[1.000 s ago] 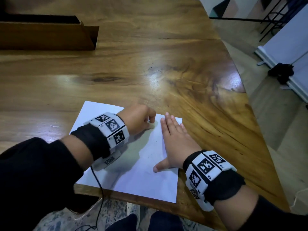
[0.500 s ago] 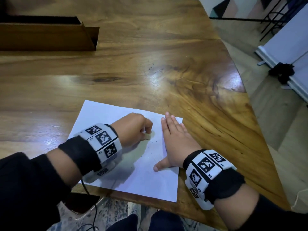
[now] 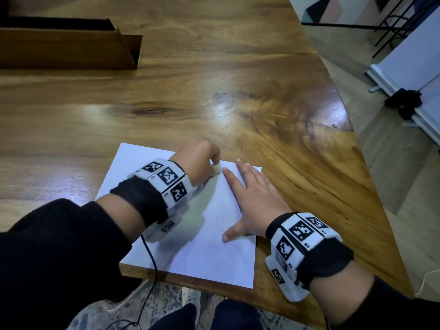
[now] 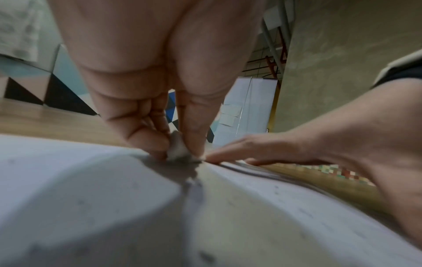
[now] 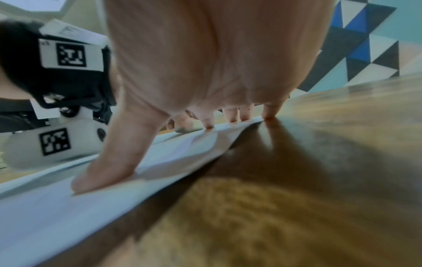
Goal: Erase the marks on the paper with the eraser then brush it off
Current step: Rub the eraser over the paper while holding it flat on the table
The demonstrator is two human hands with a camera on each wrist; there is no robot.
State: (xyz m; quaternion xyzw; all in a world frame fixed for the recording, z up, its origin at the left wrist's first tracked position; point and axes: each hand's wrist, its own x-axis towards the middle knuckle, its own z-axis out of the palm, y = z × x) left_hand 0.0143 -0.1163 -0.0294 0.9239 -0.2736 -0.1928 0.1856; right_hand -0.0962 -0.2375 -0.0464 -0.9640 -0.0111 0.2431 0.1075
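**One hand rubbed, the other pinned the sheet**

From the head view, the paper (image 3: pixel 190 234) lay at the near edge of the wooden table (image 3: pixel 214 91), one corner hanging slightly over it. The left hand (image 3: pixel 197 160) was curled at the paper's far edge, working there, while the right hand (image 3: pixel 252 201) lay flat on the paper's right side, fingers straight and spread, holding nothing. I judged that flat press was there to stop the sheet sliding or creasing under the rubbing. Small dark specks showed on the paper's middle, probably crumbs awaiting the brushing.

In the left wrist view, thumb and fingers pinched a small greyish eraser (image 4: pixel 179 150) whose bottom touched the paper, a low grip that suited firm strokes. The right forefinger lay just beside it.

From the right wrist view, the fingertips (image 5: pixel 235 117) pressed along the paper's far edge and the thumb on its surface; the little finger seemed to sit on the table just off the paper.
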